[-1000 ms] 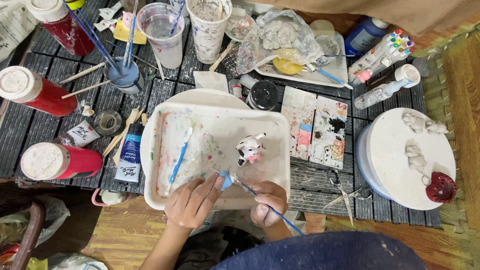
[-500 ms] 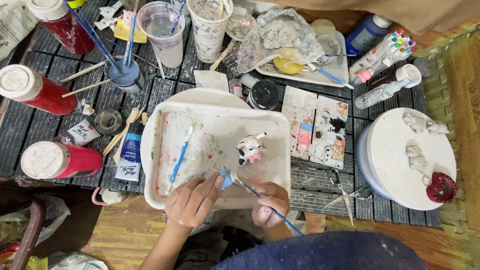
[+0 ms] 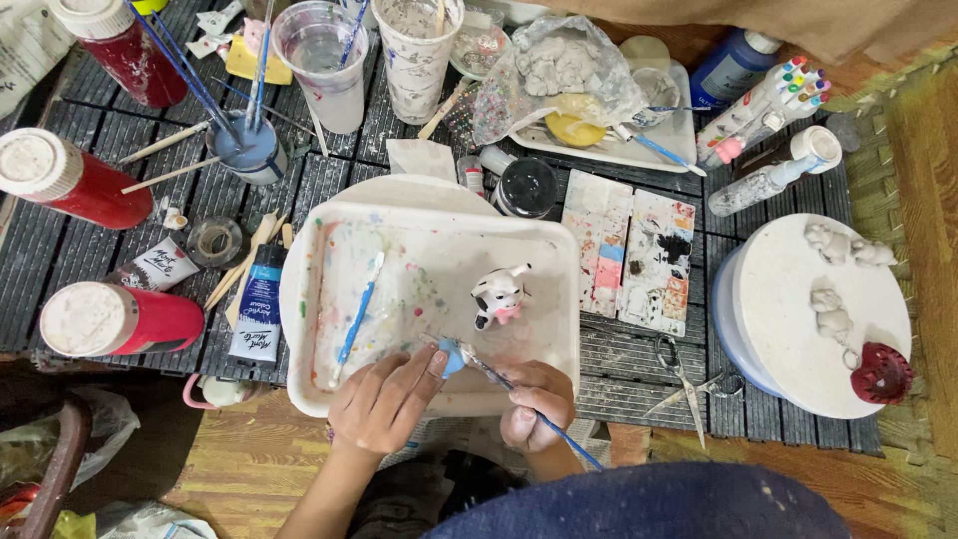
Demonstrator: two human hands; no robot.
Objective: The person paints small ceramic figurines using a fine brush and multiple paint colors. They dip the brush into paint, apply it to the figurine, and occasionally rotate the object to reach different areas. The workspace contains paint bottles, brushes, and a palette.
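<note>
Head view, looking straight down: nearest me, my left hand (image 3: 384, 404) pinches a small blue piece (image 3: 451, 354) between thumb and fingertips, fingers narrow around it, held just over the near rim of the white tray (image 3: 559, 299) so any drips land inside. My right hand (image 3: 534, 404) is closed on a thin blue-handled brush (image 3: 524, 399), gripped like a pencil, its tip touching the blue piece (the handle runs back toward my lap).

Inside the tray, past my fingers, a small black-and-white cow figurine (image 3: 499, 295) stands upright near the middle, apart from the piece I hold. A second blue brush (image 3: 357, 319) lies flat on the paint-smeared left half of the tray.

Right of the tray sits a paint palette (image 3: 629, 255) with its wells partly filled with colours, and scissors (image 3: 684, 384) lie on the dark slatted surface (image 3: 629, 359). Further right, a round white lid (image 3: 788, 339) carries pale unpainted figures and one dark red one.

To the left, two red jars (image 3: 120, 317) lie on their sides with pale caps. Beyond them, a small blue cup (image 3: 244, 145) holds several brushes standing up, and a clear cup (image 3: 321, 62) holds cloudy water. At the far edge a plastic bag (image 3: 559, 70) of pale pieces rests on a shallow white dish (image 3: 659, 150).
</note>
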